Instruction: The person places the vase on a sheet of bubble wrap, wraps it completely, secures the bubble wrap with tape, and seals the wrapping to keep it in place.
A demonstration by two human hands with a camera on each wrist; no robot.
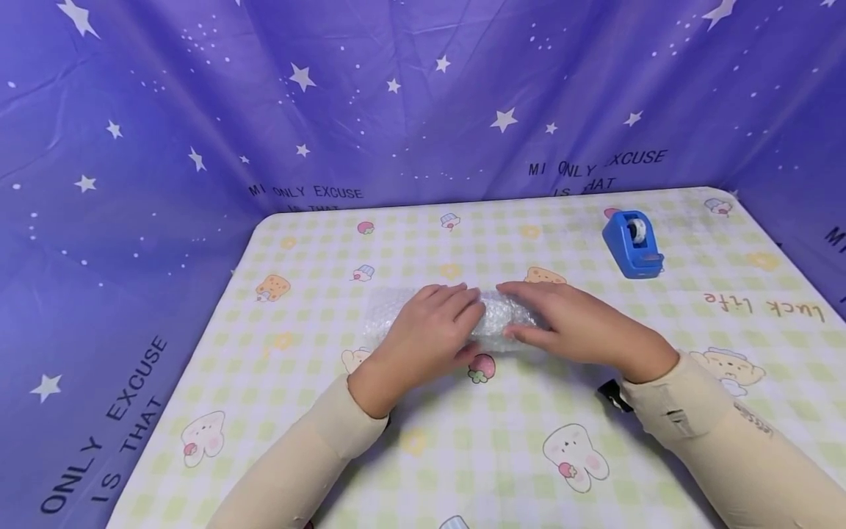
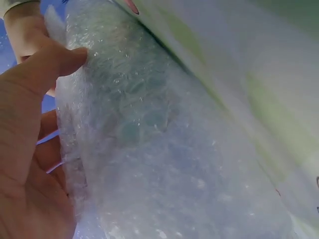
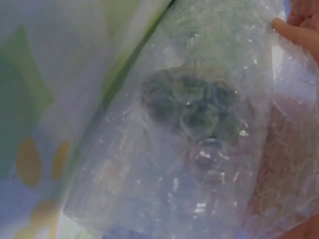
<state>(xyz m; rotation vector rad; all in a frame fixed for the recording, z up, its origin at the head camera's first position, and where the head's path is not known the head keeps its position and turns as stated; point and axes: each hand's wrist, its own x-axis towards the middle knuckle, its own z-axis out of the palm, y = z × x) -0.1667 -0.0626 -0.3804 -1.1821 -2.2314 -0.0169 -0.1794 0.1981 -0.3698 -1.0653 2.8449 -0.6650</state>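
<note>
A roll of clear bubble wrap [image 1: 497, 317] lies crosswise on the table between both hands. Something dark shows blurred through its layers in the right wrist view; what it is cannot be made out. My left hand [image 1: 432, 327] lies over the roll's middle. In the left wrist view its thumb [image 2: 74, 60] presses the near side of the bubble wrap [image 2: 149, 164], with the fingers behind. At the right end, my right hand [image 1: 571, 323] holds the roll between thumb and fingers. Part of a hand shows through the bubble wrap [image 3: 174, 164] in the right wrist view.
A blue tape dispenser [image 1: 631, 246] with a roll of tape stands at the back right of the table. The table carries a checked cloth [image 1: 291, 411] with cartoon prints. A purple starry curtain [image 1: 396, 125] hangs behind and at the sides.
</note>
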